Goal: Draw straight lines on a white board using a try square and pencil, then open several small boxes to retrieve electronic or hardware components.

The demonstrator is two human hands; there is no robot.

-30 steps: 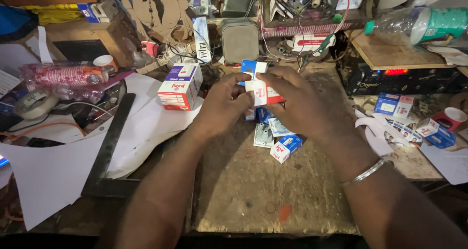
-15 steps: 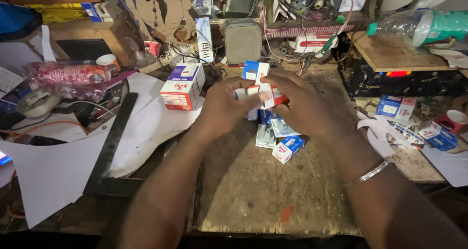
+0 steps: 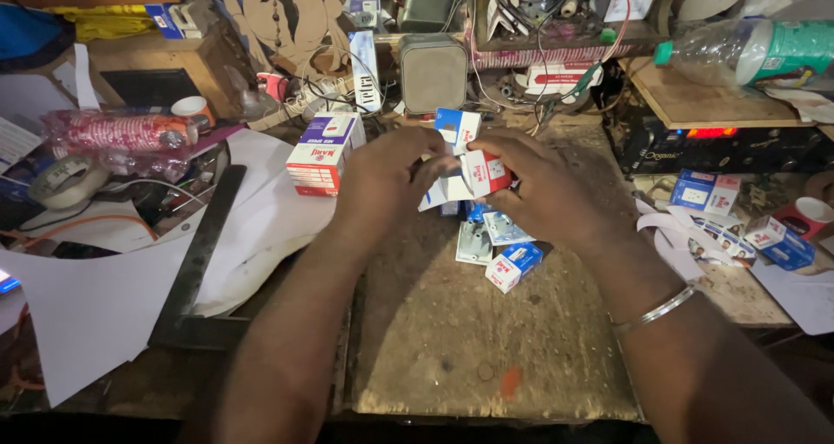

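Close to the person, the worn brown wooden board (image 3: 486,357) is mostly bare. A bit farther, a small blue and white cardboard box (image 3: 513,266) lies on it, next to two flat white square switch plates (image 3: 486,235). Just past these, both hands meet over the board. The left hand (image 3: 382,183) and the right hand (image 3: 543,192) hold a small red and white cardboard box (image 3: 485,171) between them. The fingers of both hands are pressed on the box and its open white flap, which sticks out to the left. The box looks thin and light, with a red end and white sides. I think it would crush if pinched hard, so a soft, steady hold at the edges is best, with the flap moved slowly so it does not tear. To the far left of the hands stands a bigger purple, white and red box (image 3: 323,153). Far back sits a grey square speaker (image 3: 432,70). At the far right lies a clear plastic bottle with a green label (image 3: 747,51).
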